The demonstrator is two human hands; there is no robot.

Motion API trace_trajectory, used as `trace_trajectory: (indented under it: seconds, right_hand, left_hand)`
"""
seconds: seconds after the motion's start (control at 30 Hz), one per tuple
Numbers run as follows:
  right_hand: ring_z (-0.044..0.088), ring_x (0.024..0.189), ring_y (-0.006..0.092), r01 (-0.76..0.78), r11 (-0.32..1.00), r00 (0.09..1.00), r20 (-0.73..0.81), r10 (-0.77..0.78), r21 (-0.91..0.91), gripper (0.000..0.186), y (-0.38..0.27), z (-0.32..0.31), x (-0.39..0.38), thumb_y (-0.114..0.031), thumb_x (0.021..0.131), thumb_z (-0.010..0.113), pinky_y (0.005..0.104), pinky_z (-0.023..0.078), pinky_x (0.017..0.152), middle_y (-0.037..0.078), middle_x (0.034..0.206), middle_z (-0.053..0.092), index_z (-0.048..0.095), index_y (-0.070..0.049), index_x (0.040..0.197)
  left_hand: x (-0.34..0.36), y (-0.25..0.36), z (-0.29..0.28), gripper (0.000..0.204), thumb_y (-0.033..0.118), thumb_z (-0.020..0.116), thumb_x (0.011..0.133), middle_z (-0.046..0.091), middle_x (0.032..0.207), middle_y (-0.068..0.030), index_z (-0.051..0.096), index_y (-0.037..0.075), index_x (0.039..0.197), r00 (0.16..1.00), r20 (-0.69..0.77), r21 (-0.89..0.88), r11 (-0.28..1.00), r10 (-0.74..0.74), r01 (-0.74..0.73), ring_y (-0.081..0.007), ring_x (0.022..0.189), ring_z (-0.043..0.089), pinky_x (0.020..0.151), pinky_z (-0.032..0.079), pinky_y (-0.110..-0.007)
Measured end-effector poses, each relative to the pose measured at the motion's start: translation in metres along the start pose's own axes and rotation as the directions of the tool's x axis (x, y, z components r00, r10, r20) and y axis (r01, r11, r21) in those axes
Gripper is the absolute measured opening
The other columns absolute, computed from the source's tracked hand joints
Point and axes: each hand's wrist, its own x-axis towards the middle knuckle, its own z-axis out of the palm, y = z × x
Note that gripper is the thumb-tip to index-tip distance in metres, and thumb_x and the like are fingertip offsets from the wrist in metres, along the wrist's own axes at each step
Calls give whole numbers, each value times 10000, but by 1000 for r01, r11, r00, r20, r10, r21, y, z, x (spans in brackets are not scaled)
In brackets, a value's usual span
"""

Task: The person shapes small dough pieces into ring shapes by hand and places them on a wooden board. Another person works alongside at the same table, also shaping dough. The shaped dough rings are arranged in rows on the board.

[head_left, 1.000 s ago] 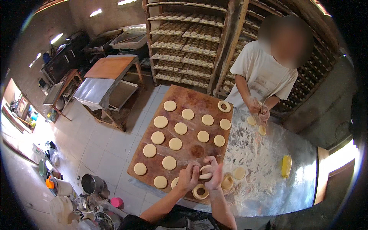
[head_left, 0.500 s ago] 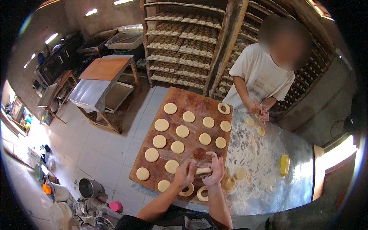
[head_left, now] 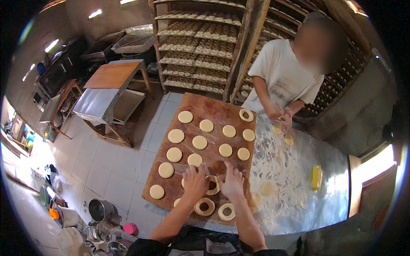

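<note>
Many pale dough discs [head_left: 176, 135] lie on a stained wooden board [head_left: 220, 119], along with several rings. A fresh ring [head_left: 211, 192] rests between my two hands near the front. My left hand [head_left: 194, 184] is open at the ring's left, fingers spread and slightly bent, partly covering nearby discs. At its right is my right hand [head_left: 233, 182], also open with fingers apart, low over the board; exact contact with the ring is unclear. Two other rings [head_left: 226, 217] lie toward me, and another sits at the far right corner.
A co-worker [head_left: 277, 72] handles dough over the floured metal counter [head_left: 324, 200] at right, where a yellow block [head_left: 316, 177] lies. Racks [head_left: 196, 21] of rings stand behind. Another table [head_left: 102, 77] is left; pots and buckets [head_left: 97, 210] sit on the tiled floor [head_left: 106, 162] at lower left.
The dough ring that was held raised between my hands now lies on the board. My hands have let go and spread apart, fingers opened. The co-worker's hands have shifted slightly.
</note>
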Motion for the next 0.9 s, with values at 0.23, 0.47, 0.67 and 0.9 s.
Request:
trace_trajectory:
  seconds: [0.23,0.47,0.67,0.9]
  right_hand:
    - [494,1155,387,1,994,1000,29,2,-114,723,2,14,-14,-382,847,695,569,344,983,210,1222,528,371,-128,1441]
    - [516,1141,420,-309,940,945,-152,288,-141,554,118,-45,-83,-381,876,655,558,374,966,249,1182,584,488,-71,1304]
    - [551,1085,416,-156,977,986,74,147,146,434,178,-24,-80,-311,849,668,499,429,924,236,1083,614,538,-32,1154]
    - [589,1035,424,53,997,994,95,-58,54,339,170,-31,-80,-244,806,680,487,468,860,228,1041,632,542,-40,1039]
  left_hand:
    - [-16,10,3,728,255,759,770,477,1142,-224,397,72,1375,999,51,1,1000,0,0,-419,1084,494,891,391,-535]
    - [-26,13,-16,493,135,665,835,533,1132,-232,480,-6,1269,987,-123,-176,981,-105,83,-404,1071,522,879,429,-504]
    - [-41,109,19,303,135,598,901,649,908,-246,543,8,1170,984,178,-483,870,-14,99,-420,826,642,722,503,-497]
    - [-73,157,51,282,190,596,915,686,880,-238,551,33,1145,981,196,-362,929,-11,83,-405,892,671,746,530,-474]
